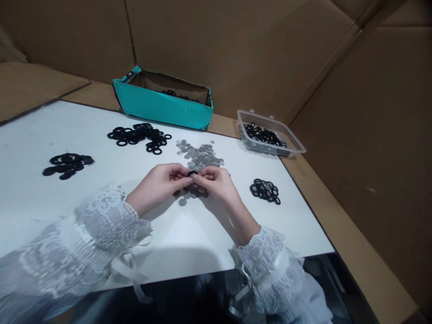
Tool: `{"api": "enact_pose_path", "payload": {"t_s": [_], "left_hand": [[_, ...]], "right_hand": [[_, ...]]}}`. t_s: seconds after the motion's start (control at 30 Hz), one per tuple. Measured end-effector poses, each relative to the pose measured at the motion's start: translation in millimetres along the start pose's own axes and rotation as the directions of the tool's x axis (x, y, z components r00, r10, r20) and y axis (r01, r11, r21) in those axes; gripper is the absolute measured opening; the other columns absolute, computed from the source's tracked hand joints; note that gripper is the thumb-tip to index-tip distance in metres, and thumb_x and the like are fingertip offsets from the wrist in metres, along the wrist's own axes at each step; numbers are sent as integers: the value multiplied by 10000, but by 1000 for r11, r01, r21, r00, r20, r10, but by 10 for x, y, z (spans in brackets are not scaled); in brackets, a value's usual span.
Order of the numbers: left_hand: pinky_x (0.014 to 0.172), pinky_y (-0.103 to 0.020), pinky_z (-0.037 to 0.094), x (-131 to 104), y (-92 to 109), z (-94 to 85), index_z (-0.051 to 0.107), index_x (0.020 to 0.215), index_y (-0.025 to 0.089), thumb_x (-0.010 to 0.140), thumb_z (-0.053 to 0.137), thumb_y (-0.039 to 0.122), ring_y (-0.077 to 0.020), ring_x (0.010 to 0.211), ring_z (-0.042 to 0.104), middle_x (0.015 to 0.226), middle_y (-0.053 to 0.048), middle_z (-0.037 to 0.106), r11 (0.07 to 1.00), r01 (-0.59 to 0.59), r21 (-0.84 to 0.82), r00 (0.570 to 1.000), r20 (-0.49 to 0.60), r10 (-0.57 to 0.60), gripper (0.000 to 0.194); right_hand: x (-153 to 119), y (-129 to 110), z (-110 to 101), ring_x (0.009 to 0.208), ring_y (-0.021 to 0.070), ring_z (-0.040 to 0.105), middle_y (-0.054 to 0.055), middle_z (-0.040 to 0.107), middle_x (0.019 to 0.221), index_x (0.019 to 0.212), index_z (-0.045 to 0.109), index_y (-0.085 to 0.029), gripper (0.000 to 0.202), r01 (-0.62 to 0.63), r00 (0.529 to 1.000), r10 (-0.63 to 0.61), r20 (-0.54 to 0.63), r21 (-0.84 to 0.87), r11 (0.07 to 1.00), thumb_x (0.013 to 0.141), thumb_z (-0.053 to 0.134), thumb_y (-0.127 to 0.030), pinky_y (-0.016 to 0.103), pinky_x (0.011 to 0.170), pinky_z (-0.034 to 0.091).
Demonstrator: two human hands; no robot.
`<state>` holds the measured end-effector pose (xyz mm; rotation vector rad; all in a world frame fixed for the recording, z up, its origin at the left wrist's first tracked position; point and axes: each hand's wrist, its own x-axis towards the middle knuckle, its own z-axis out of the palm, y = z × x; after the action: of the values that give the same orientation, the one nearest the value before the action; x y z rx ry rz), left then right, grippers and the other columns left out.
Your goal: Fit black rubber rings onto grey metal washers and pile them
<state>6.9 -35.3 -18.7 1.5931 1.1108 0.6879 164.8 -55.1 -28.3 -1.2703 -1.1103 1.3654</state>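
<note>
My left hand and my right hand meet over the middle of the white board. Between their thumbs and fingertips they pinch one black ring; whether a disc sits inside it I cannot tell. Just behind the hands spreads a heap of small grey discs. Under the fingers lie more dark rings and discs, partly hidden, with one loose grey disc in front. To the right is a small pile of black rings with grey centres.
Black rings lie in a pile at the back left, with black rings and discs farther left. A teal box and a clear plastic tub, both holding black rings, stand behind. Cardboard walls enclose the white board.
</note>
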Motion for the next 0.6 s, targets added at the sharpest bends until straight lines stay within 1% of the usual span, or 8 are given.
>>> {"api": "enact_pose_path", "payload": {"t_s": [0.07,0.13,0.2,0.27,0.33,0.4,0.47,0.6], "left_hand": [[566,-267,461,-10,9,5,598,800,153,696,626,408,-163,625,588,724,-42,654,999,15,-42,1000,-3,-15,277],[541,-266,448,-25,19,19,584,823,154,718,603,412,-157,597,567,716,-37,635,998,20,-59,1000,-17,-21,279],[523,-264,432,-38,17,32,563,832,160,748,563,412,-155,581,549,700,-25,607,1000,-23,-14,998,-67,22,265],[527,-266,420,-46,2,37,544,837,170,783,512,409,-157,583,541,691,-14,581,991,-90,96,988,-115,100,247],[547,-271,411,-48,-15,31,528,831,178,808,474,400,-166,605,546,701,-13,576,963,-146,227,976,-127,178,229],[571,-277,405,-50,-21,19,514,809,183,825,450,390,-173,635,552,721,-19,585,932,-180,314,968,-113,225,217],[590,-279,403,-53,-12,11,505,795,186,839,435,383,-176,660,554,743,-25,592,920,-198,337,961,-120,251,214],[608,-280,407,-73,17,20,515,807,187,853,419,351,-176,678,554,761,-30,598,932,-187,311,947,-195,256,195]], "right_hand": [[-6,-5,-12,463,84,513,-3,599,537,591,569,-150,340,-7,1000,6,30,30,1000,542,821,-372,201,446,389],[-8,3,-14,473,91,530,-2,598,539,592,566,-152,352,-17,997,13,80,46,999,544,826,-383,201,441,388],[-7,15,-3,484,96,543,-4,597,541,601,563,-155,335,-15,993,7,121,60,998,576,814,-376,205,452,405],[-7,25,13,507,97,560,-2,608,564,630,573,-157,294,7,990,-17,141,71,997,625,785,-361,216,489,441],[-7,33,25,539,98,575,2,619,594,662,585,-157,251,47,987,-55,152,58,997,680,744,-351,223,529,465],[-9,40,29,569,100,584,1,619,614,675,578,-163,223,105,982,-109,155,31,994,729,701,-341,226,557,476],[-17,48,34,590,105,589,-4,613,622,676,556,-173,209,160,975,-159,157,10,987,765,664,-328,236,581,485],[-65,56,86,597,111,577,-12,595,628,685,528,-185,184,240,964,-234,129,-38,970,799,609,-304,251,587,481]]}}
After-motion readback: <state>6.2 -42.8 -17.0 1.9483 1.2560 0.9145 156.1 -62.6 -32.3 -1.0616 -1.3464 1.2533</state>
